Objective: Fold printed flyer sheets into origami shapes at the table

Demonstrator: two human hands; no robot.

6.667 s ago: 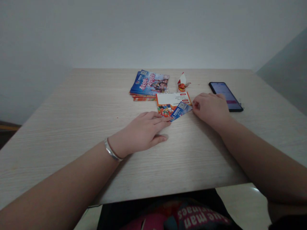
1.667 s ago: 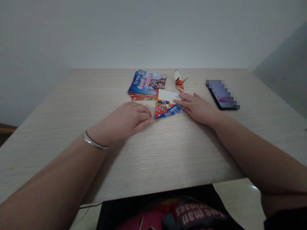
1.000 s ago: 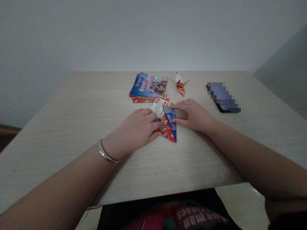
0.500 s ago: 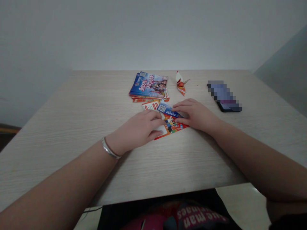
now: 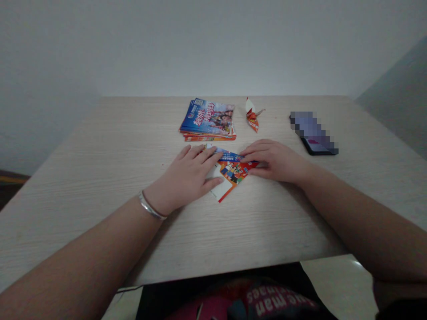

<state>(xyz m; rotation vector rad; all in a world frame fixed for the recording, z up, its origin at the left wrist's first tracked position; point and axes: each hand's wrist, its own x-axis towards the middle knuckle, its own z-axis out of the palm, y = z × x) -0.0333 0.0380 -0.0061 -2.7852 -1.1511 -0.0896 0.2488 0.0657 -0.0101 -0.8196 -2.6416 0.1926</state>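
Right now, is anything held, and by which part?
The left hand lies open on the folded paper; the right hand is at its right corner, but whether it's pinching can't be told.

The table (image 5: 233, 231) has a pale, fine-grained top. Toward its far edge lie a stack (image 5: 210, 118) of flyers, a paper crane (image 5: 252, 117) beside it and — farther right — a phone (image 5: 313, 135); a folded sheet (image 5: 235, 171) lies just in front of the stack.
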